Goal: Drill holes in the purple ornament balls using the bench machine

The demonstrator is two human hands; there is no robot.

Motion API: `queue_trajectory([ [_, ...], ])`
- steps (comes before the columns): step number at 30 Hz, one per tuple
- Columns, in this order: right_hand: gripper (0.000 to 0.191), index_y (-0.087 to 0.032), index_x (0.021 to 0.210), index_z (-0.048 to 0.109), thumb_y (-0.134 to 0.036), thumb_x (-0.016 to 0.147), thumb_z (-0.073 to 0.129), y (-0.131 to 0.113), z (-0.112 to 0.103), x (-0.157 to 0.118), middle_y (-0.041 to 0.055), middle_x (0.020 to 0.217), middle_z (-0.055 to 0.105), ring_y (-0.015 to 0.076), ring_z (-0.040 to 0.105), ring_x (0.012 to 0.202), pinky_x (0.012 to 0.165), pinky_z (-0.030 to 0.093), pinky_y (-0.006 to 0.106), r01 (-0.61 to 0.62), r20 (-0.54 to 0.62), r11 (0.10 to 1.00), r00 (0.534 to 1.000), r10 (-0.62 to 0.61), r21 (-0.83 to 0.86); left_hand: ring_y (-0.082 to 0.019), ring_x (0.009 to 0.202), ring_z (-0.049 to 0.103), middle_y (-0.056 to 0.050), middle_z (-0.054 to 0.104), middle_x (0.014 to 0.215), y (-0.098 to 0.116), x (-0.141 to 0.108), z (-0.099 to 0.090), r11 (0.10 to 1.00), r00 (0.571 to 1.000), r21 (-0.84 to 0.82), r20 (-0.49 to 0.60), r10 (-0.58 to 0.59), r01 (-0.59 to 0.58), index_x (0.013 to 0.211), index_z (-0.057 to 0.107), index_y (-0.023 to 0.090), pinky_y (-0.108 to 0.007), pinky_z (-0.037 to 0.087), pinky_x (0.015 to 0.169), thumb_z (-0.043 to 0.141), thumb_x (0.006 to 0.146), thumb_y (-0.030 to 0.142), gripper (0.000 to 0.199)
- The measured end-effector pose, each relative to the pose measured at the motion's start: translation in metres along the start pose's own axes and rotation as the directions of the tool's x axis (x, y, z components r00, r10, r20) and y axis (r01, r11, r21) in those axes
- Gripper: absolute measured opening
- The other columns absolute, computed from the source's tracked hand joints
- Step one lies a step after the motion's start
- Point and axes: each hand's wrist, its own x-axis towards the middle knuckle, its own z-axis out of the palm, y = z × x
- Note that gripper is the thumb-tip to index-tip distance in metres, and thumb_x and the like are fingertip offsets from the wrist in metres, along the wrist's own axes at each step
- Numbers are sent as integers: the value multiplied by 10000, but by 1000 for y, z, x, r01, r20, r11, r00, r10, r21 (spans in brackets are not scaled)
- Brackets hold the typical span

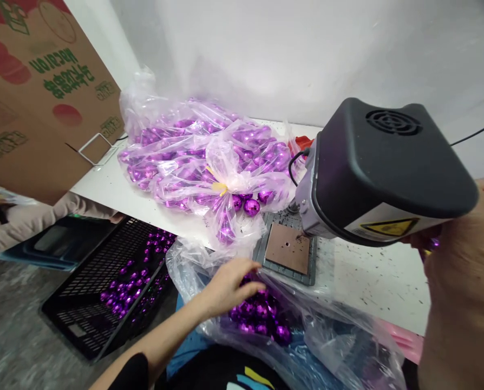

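Observation:
My left hand point(231, 290) reaches over an opened clear plastic bag point(335, 346) on my lap. Its thumb and forefinger are apart, just above the shiny purple faceted balls point(260, 311) in that bag; the other fingers are partly hidden. At the right edge, my right hand point(465, 260) is beside the black machine head point(392, 162), which hides some of its fingers. A bit of a purple ball point(433, 244) shows within its curled fingers. Under the machine head lies a square brown plate point(288, 249) with a small hole, on a grey base point(311, 271).
A large tied clear bag point(221, 157) of purple balls covers the left of the white table point(372, 281). A black plastic crate point(79, 303) holding more balls stands on the floor. A cardboard box point(43, 103) rises at left, near another person's leg point(34, 222).

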Motion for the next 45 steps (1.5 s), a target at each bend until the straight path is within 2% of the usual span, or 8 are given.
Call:
queue_trajectory([
  [5,248,-169,719,570,-383,786,675,-4,0,8,-54,474,388,84,415,386,342,326,213,-83,29,994,996,81,74,-267,1055,645,-126,664,1141,-1,106,-39,937,917,332,-397,31,112,1159,639,164,-395,500,918,493,1022,337,265],
  [10,304,-171,712,554,-428,761,709,-5,-1,13,-47,457,427,93,409,346,317,307,213,-158,71,985,986,153,68,-370,1100,652,-230,648,1178,-11,167,-35,822,918,463,-360,-167,331,1191,633,77,-441,495,917,668,921,398,421],
  [13,330,-169,716,566,-463,776,703,-4,-1,15,-33,443,449,104,410,333,312,297,220,-160,94,986,984,154,57,-359,1141,642,-205,630,1262,-13,156,-41,880,915,381,-383,-129,284,1268,606,126,-444,500,937,701,894,405,477],
  [16,331,-174,713,549,-461,779,701,-2,0,17,-47,440,420,96,403,342,317,288,218,-150,94,985,985,143,79,-299,1114,653,-135,627,1306,-9,120,-55,991,914,-102,-389,-118,84,1332,566,208,-407,540,883,637,920,465,491],
  [20,346,-185,691,505,-452,767,712,0,3,17,-67,444,376,83,375,343,316,276,220,-132,87,983,989,122,128,-251,959,718,-124,677,1213,4,72,-45,533,990,-845,-29,-141,51,1348,546,232,-338,557,718,563,921,539,527],
  [24,368,-190,693,476,-455,776,717,0,3,17,-76,452,372,81,394,351,338,301,220,-117,86,984,991,106,133,-262,943,727,-125,704,1118,10,60,-2,280,978,-940,164,-127,194,1242,586,208,-365,562,754,686,828,556,550],
  [32,459,-181,750,495,-602,835,657,5,-3,20,-67,434,410,91,430,353,360,295,215,-70,199,993,979,50,92,-157,751,626,-21,659,929,5,88,28,764,962,-636,-129,-242,106,1119,618,181,-285,513,665,604,876,620,501],
  [45,517,-176,804,562,-690,841,604,1,-1,17,-73,444,402,77,396,339,325,289,209,-34,216,987,976,0,155,-260,1190,601,-87,643,1282,4,103,40,980,954,-50,-244,174,-192,1298,528,216,-437,473,1054,713,880,275,461],
])
